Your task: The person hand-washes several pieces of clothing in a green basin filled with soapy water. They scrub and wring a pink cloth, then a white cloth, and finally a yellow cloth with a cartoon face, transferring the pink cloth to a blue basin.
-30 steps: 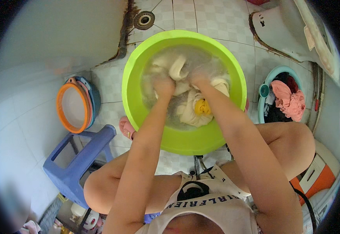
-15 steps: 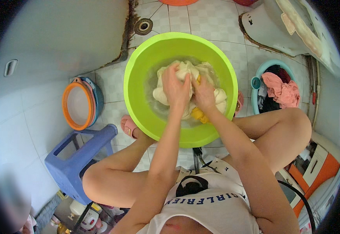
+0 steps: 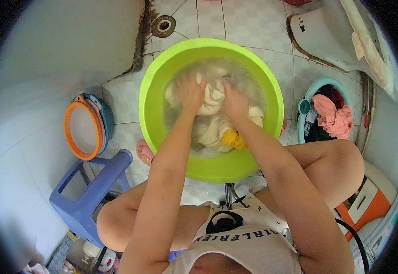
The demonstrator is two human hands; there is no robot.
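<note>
A large lime-green basin (image 3: 217,171) holds cloudy, sudsy water with a cream cloth (image 3: 211,100) partly sunk in it. My left hand (image 3: 190,95) is closed on the cloth at its left side, fingertips down in the water. To the right, my right hand (image 3: 236,104) grips the same cloth, its thumb against the bunched folds. A raised fold of cloth stretches between the two hands. A yellow piece of fabric (image 3: 233,139) lies bunched at the near right, below my right wrist; whether it is joined to the cream cloth I cannot tell.
A light-blue tub (image 3: 301,119) of dark and pink clothes stands at right. Nested basins with an orange rim (image 3: 67,132) lean at left, near a blue plastic stool (image 3: 89,182). A floor drain (image 3: 163,26) lies beyond. A white toilet base (image 3: 315,39) stands far right.
My hands have moved apart, the left one leftward, and pressed the cloth lower into the water. More foam and ripples show. The view has shifted slightly.
</note>
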